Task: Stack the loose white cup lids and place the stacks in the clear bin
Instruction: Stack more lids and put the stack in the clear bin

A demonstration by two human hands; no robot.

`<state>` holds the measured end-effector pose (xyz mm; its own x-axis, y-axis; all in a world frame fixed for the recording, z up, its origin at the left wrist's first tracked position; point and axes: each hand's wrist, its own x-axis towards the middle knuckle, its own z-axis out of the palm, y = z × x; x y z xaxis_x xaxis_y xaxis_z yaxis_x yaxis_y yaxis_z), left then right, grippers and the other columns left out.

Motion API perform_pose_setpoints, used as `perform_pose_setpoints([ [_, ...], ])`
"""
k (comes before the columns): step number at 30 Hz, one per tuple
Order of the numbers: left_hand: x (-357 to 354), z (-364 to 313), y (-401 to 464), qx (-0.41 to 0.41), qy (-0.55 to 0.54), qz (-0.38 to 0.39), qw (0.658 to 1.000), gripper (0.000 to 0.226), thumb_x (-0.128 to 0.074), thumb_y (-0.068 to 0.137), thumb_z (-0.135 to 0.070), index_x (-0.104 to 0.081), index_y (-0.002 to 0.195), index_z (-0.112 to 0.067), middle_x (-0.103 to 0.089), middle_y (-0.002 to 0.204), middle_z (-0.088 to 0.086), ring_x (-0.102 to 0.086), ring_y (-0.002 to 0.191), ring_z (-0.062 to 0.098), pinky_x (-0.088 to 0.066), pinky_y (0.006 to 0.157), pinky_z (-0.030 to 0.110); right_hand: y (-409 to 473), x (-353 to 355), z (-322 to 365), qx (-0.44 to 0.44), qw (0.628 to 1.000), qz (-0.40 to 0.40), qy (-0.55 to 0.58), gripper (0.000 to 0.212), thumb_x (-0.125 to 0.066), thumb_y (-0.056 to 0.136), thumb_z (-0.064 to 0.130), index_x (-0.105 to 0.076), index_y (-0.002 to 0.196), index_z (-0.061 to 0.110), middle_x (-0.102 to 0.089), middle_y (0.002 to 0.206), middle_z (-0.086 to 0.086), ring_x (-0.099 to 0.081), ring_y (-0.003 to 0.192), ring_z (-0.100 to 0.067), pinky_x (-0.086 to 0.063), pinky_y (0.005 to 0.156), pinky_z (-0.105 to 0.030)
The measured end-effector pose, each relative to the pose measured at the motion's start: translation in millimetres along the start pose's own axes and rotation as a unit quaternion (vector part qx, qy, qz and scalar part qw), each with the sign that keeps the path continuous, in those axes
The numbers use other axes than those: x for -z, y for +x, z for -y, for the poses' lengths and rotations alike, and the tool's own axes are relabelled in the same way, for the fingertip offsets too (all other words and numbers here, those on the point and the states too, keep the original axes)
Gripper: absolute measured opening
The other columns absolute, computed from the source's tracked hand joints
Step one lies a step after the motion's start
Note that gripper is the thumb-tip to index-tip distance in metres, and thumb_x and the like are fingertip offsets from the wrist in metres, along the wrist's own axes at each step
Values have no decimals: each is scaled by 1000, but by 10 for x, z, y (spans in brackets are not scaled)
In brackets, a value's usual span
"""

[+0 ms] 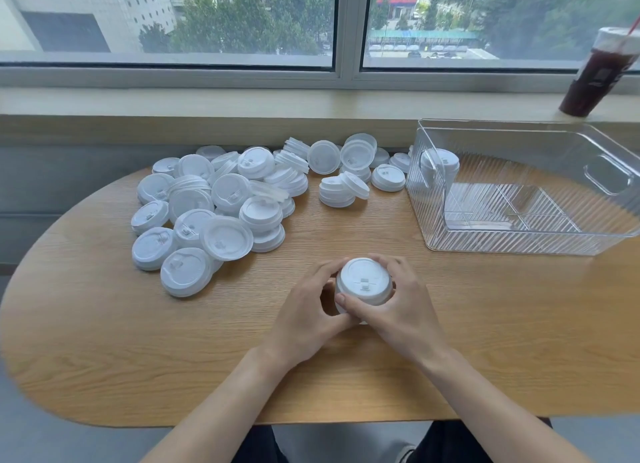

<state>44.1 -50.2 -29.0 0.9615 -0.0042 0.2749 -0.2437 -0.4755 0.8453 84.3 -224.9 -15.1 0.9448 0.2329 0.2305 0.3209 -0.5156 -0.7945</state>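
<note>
Oval wood-grain desk (104, 358) fills the lower frame. Heap of loose white lids (214, 206) sits on it left of center, some in short stacks. Clear ribbed bin (519, 244) rests on it at right, just beside the heap. Small lid stack (363, 282) stands on it at center.

White matt plastic lids (221, 202) lie on a grained wooden table (104, 341) (smooth finish) beside a glossy, ribbed clear-plastic bin (519, 234).
</note>
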Motion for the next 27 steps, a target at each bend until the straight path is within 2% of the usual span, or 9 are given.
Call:
perform_pose_setpoints([
  [3, 28, 4, -11, 7, 0, 18, 1000, 76, -88, 77, -33, -54, 145, -33, -60, 137, -23, -58, 130, 6, -49, 106, 25, -20, -1, -35, -8, 1000, 8, 17, 85, -85, 65, 70, -61, 133, 27, -60, 120, 20, -58, 117, -1, -47, 100, -24],
  [6, 76, 66, -19, 5, 30, 58, 998, 78, -80, 83, -33, -45, 152, -31, -54, 145, -23, -52, 136, 4, -45, 111, 24, -11, 30, -120, -41, 994, -6, 104, 89, -66, 72, 82, -57, 142, 29, -65, 125, 17, -61, 117, -2, -49, 100, -26],
  [8, 112, 119, -8, 14, 44, 73, 996, 73, -68, 85, -32, -43, 153, -29, -54, 146, -22, -52, 135, 2, -43, 112, 24, 54, 58, -193, -60, 988, -22, 139, 76, -59, 84, 77, -56, 144, 30, -68, 121, 20, -63, 113, 6, -46, 96, -14],
  [10, 152, 173, 43, 33, 59, 57, 996, 66, -56, 86, -29, -47, 151, -25, -58, 142, -18, -54, 130, -2, -44, 112, 25, 159, 70, -267, -76, 987, -31, 136, 52, -58, 97, 63, -58, 139, 32, -65, 119, 26, -61, 110, 14, -42, 89, -3],
  [12, 189, 233, 155, 50, 80, 27, 995, 58, -52, 89, -22, -52, 147, -23, -60, 137, -15, -55, 124, -6, -44, 110, 26, 303, 60, -353, -84, 988, -40, 124, 36, -58, 102, 48, -61, 134, 31, -65, 119, 24, -62, 111, 10, -45, 91, -6],
  [15, 215, 321, 411, 51, 118, -13, 992, 48, -58, 97, -13, -55, 145, -20, -60, 135, -10, -54, 116, -3, -44, 108, 28, 556, 18, -436, -81, 991, -41, 100, 28, -61, 103, 39, -63, 128, 26, -65, 118, 18, -63, 112, 1, -49, 100, -20],
  [19, 192, 435, 794, 56, 170, -40, 983, 46, -59, 100, -18, -53, 146, -18, -57, 141, -3, -53, 128, 11, -40, 110, 26, 925, -84, -474, -71, 994, -51, 59, 39, -67, 99, 38, -63, 132, 18, -62, 120, 12, -61, 111, -7, -47, 100, -25],
  [24, 140, 574, 1272, 58, 195, -50, 978, 53, -59, 101, -25, -45, 151, -18, -46, 152, -1, -44, 141, 14, -36, 113, 29, 1369, -229, -509, -65, 996, -65, 15, 52, -70, 95, 47, -60, 135, 17, -62, 126, 8, -57, 114, -8, -42, 98, -23],
  [27, 104, 660, 1527, 45, 218, -37, 974, 62, -59, 101, -30, -36, 156, -16, -37, 159, 2, -31, 149, 15, -31, 121, 33, 1634, -301, -517, -74, 994, -76, 1, 63, -70, 92, 56, -57, 139, 15, -62, 134, 2, -57, 122, -13, -46, 106, -32],
])
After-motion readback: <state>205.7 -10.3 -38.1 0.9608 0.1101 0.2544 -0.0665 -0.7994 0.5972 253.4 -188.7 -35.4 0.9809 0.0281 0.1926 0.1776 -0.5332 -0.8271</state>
